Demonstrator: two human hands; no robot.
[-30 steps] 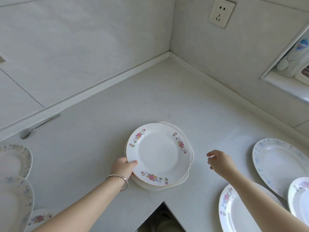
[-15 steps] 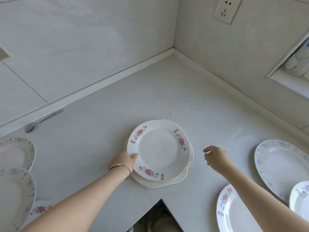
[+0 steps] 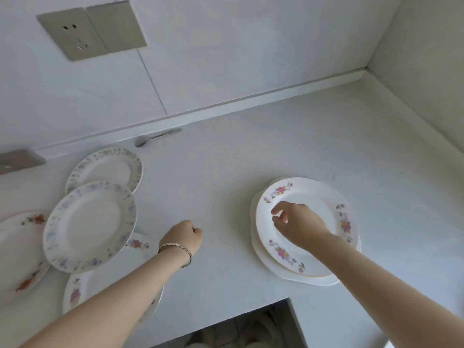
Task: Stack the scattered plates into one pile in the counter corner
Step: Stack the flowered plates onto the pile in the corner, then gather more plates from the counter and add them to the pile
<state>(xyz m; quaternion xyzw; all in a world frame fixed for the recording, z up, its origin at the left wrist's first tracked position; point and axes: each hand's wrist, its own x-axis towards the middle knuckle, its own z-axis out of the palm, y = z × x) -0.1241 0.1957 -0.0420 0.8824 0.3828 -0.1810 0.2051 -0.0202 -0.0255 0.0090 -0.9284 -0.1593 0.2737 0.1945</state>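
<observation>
The left hand [image 3: 184, 237] has let go of the edge of the pile of plates [image 3: 313, 197] and moved away to the left; it is now over the counter [image 3: 226, 172] with fingers curled, holding nothing. The right hand [image 3: 296, 224], before at the right of the pile, is now above the top plate. The view has turned left, so the plates on the left [image 3: 88, 224] show fully

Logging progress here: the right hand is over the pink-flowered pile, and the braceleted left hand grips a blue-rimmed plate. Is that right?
Not quite. The head view shows the left hand holding nothing, curled above bare counter between the nearer blue-rimmed plate and the pink-flowered pile. The right hand is indeed over that pile.
</observation>
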